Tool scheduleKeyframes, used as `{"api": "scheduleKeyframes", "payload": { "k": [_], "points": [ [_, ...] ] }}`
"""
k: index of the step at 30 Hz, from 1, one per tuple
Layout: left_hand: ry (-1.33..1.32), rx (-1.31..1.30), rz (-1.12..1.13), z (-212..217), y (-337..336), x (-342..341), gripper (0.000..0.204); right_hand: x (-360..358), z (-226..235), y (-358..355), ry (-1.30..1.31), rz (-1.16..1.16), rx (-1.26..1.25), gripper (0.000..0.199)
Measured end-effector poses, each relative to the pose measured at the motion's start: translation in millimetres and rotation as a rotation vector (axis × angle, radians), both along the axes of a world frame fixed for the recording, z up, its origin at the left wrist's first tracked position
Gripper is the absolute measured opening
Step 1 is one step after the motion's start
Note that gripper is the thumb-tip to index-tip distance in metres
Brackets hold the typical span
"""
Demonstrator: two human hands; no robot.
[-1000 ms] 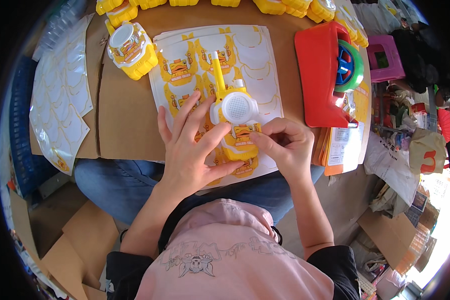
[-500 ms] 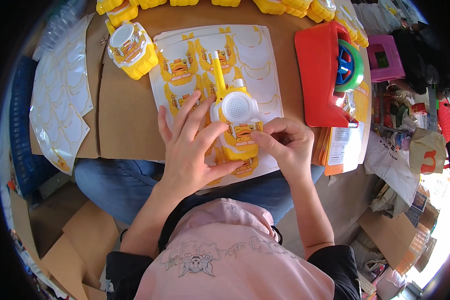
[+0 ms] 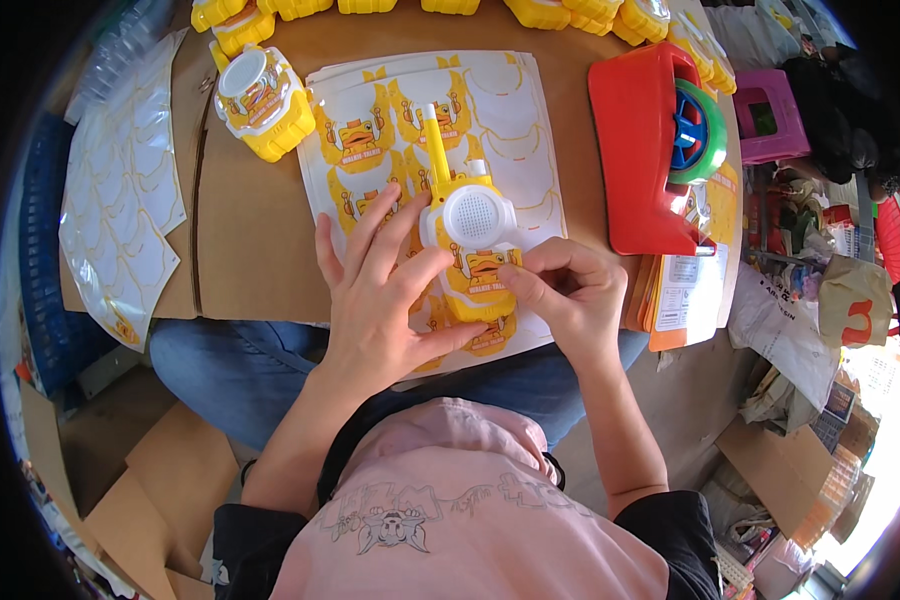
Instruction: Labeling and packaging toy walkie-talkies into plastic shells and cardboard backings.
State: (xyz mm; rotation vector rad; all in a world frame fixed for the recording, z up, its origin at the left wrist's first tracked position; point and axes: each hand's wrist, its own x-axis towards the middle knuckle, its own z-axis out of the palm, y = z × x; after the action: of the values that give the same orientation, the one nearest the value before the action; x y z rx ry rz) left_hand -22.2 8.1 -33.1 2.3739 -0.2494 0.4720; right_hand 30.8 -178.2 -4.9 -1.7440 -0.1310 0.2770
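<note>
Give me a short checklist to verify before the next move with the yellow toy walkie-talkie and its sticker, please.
1. Left hand steadies the yellow toy walkie-talkie: ok.
2. Right hand fingertips press at the toy's lower front: ok.
3. Sticker lies flat, without bubbles: cannot tell, fingers cover it.
4. Sticker sheet is under the toy, within reach: ok.
5. Red tape dispenser stands apart from both hands: ok.

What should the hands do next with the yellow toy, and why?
Probably press the sticker flat with the right hand. Its fingertips pinch at the sticker's edge on the toy, while the left hand steadies the toy on the sticker sheet.
</note>
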Motion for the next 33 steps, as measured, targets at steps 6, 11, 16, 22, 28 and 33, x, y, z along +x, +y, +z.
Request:
{"api": "scheduleKeyframes", "payload": {
  "k": [6,11,16,22,28,33],
  "points": [
    [0.017,0.02,0.001,0.4,0.0,-0.5,0.055,0.2,0.7,-0.3,0.002,0.013,0.002,0.012],
    [0.01,0.022,-0.003,-0.5,0.4,-0.7,0.057,-1.1,-0.9,-0.9,-0.007,0.015,-0.034,0.012],
    [-0.001,0.032,-0.01,-0.8,1.2,-1.2,0.06,-1.4,-0.6,-0.1,-0.036,0.02,-0.031,0.012],
    [-0.006,0.05,-0.011,-1.2,1.2,-1.3,0.061,-1.8,0.3,0.1,-0.059,0.028,-0.06,0.012],
    [-0.009,0.056,-0.008,-1.2,0.8,-1.5,0.061,-1.6,-1.2,-0.5,-0.066,0.038,-0.05,0.012],
    [-0.012,0.06,-0.01,-1.5,1.2,-1.8,0.06,-1.0,-2.0,0.0,-0.082,0.045,-0.059,0.012]
  ]
}}
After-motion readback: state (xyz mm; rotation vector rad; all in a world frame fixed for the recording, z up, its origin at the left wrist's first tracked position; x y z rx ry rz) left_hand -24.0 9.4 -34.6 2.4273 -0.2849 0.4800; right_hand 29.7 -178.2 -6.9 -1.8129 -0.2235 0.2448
